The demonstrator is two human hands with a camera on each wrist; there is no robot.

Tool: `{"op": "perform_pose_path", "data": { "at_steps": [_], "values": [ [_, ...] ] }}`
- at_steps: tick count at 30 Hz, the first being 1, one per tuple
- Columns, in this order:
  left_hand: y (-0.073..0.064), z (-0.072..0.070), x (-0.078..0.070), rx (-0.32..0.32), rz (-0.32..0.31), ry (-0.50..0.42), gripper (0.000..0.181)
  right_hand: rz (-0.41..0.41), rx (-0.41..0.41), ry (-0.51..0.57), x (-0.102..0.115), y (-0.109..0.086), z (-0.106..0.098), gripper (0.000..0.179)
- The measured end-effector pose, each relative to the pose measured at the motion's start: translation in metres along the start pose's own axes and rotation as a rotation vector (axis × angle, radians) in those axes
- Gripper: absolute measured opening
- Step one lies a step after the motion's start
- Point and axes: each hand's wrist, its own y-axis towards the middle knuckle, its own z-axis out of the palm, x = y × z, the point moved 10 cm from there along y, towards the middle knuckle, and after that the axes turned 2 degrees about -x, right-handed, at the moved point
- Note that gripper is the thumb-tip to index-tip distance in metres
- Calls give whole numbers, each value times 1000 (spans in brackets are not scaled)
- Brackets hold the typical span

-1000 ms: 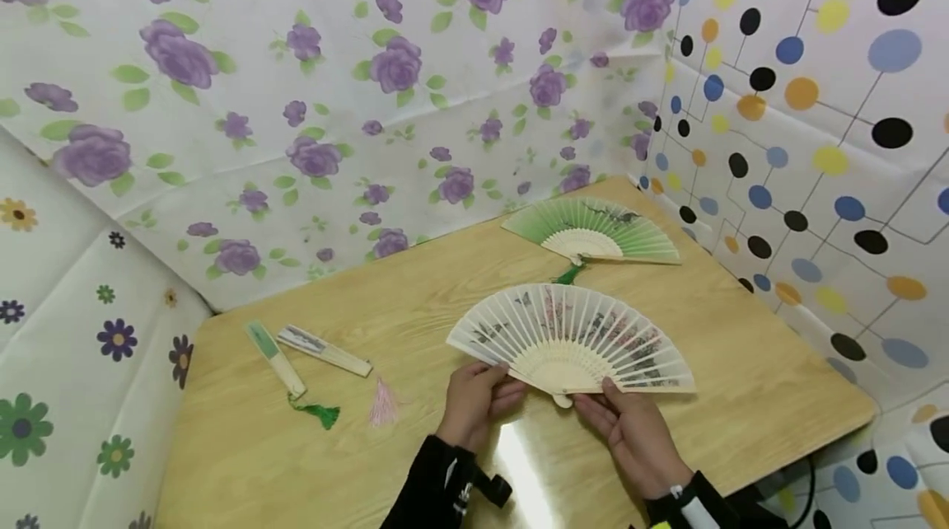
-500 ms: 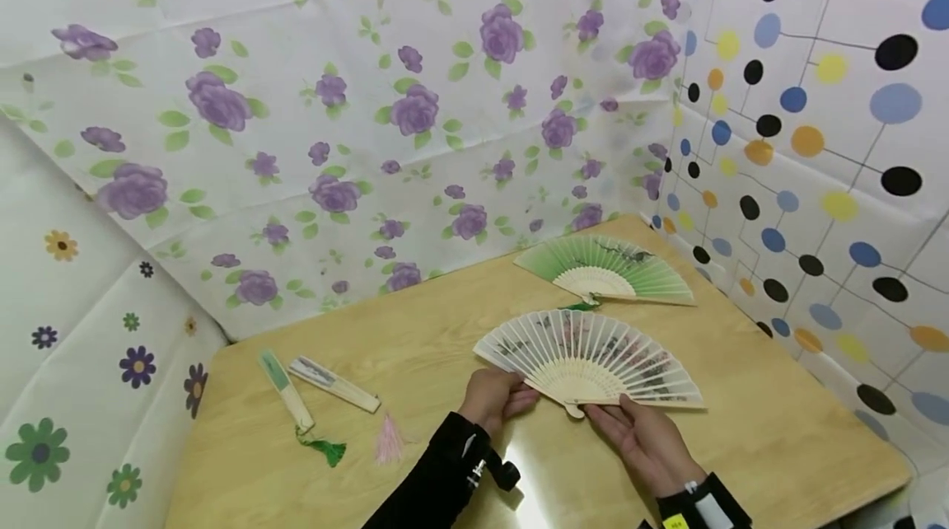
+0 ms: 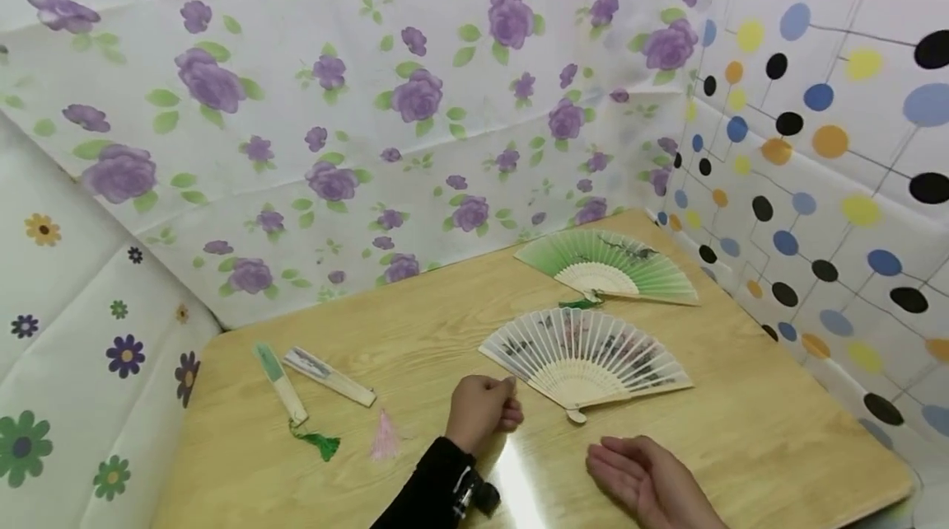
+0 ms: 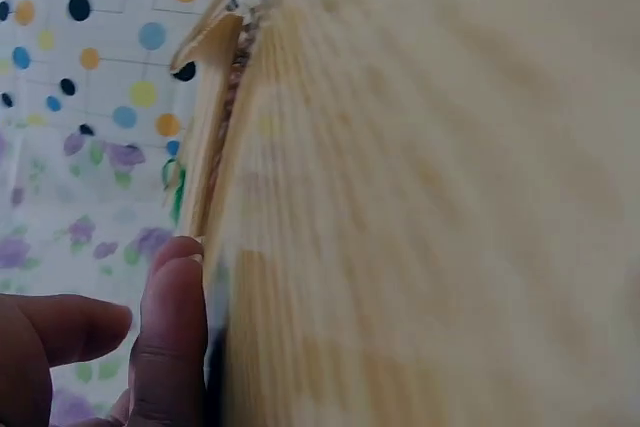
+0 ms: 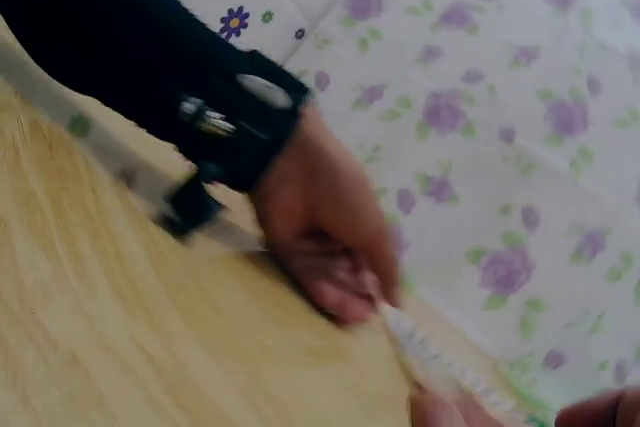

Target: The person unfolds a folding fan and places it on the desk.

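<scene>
A white folding fan with pink and dark flower prints lies spread on the wooden table. My left hand is beside its left edge, fingers loosely curled; in the left wrist view a fingertip comes right up to the fan's edge, with a gap to the other finger. Below the fan's pivot, my right hand is apart from it, palm turned inward and holding nothing. The right wrist view is blurred, showing the left hand close to the end of the fan.
Behind the white fan lies an open green fan with a green tassel. Left of my hands are two folded fans, one green and one white, with green and pink tassels. Patterned cloth walls border the table.
My right hand has let go of the white fan and drawn back toward me. The left hand has eased slightly left from its edge. The fan's right end has turned a little away from me.
</scene>
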Motion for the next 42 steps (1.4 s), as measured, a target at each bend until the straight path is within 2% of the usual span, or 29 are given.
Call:
{"op": "perform_pose_path", "data": {
  "at_steps": [2,4,7,8,10,12,14,15,16,19,20,22,23,27,29,30,32,34,37,38,39,40,42],
  "values": [
    [-7,-23,-2,-61,47,26,33,23,76,-98,1,-8,8,37],
    [-12,-52,-11,-170,136,131,31,31,139,-183,4,-14,14,32],
    [-15,-97,-31,-364,278,437,35,53,190,-246,3,-9,23,26],
    [-13,-106,-36,-398,304,555,39,52,187,-249,0,-7,24,25],
    [-8,-113,-37,-387,299,776,49,53,167,-270,-10,2,26,25],
    [-10,-108,-32,-321,303,978,55,29,162,-339,-21,10,31,27],
    [-25,-95,-16,-233,293,1089,45,20,157,-413,-35,13,34,31],
    [-36,-87,-9,-183,292,1096,38,8,163,-451,-39,14,36,32],
    [-47,-78,-6,-150,307,1096,32,-3,181,-477,-43,14,40,33],
    [-80,-59,2,-78,285,985,32,-7,239,-476,-49,14,53,33],
    [-88,-56,3,-68,268,942,31,-19,250,-488,-48,15,57,31],
    [-97,-54,3,-103,247,927,20,-60,262,-531,-44,17,66,31],
    [-98,-56,2,-132,237,920,18,-84,253,-567,-42,19,69,31],
    [-97,-79,-2,-238,197,950,66,-139,234,-704,-43,26,76,36],
    [-93,-92,-7,-237,169,934,80,-134,262,-722,-45,30,80,38],
    [-92,-97,-8,-218,149,927,81,-129,279,-724,-47,31,81,39],
    [-89,-104,-9,-156,106,897,75,-125,306,-727,-50,33,84,41],
    [-87,-104,-5,-63,65,859,57,-129,326,-743,-50,35,85,42],
    [-86,-95,-7,25,76,795,29,-149,355,-775,-47,36,90,43],
    [-85,-90,-12,38,101,763,21,-164,364,-788,-45,37,92,43],
    [-84,-84,-17,51,118,688,16,-175,371,-796,-42,39,94,43],
    [-81,-76,-24,65,138,575,15,-184,377,-799,-39,43,96,43],
    [-70,-57,-36,105,160,269,20,-198,383,-814,-31,53,103,43]
  ]
}}
